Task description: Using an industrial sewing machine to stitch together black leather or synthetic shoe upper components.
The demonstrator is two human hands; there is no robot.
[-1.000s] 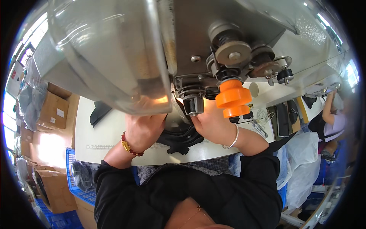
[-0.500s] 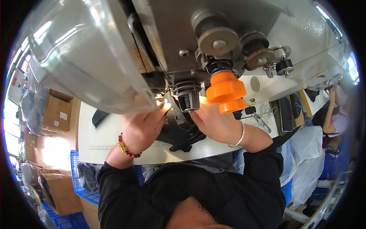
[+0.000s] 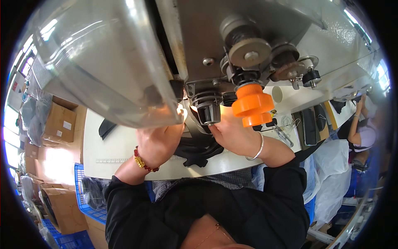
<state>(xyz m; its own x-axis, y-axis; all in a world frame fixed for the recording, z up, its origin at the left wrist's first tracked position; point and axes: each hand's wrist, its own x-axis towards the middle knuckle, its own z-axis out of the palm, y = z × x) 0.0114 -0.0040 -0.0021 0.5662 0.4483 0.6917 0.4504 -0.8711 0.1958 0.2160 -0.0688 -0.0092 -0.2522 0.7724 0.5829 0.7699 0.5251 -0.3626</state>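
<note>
Cloth (image 3: 200, 154): black, between your hands, bunched toward you.
Left hand (image 3: 158, 143): at its left; fingertips hidden, can't tell grip.
Right hand (image 3: 237, 136): at its right; grip also unclear.

At the near side of the sewing machine (image 3: 199, 45), the left hand (image 3: 159, 143) and the right hand (image 3: 235, 135) are flanking black fabric (image 3: 198, 157). Left of the machine, there is one cardboard box (image 3: 60, 120).
</note>
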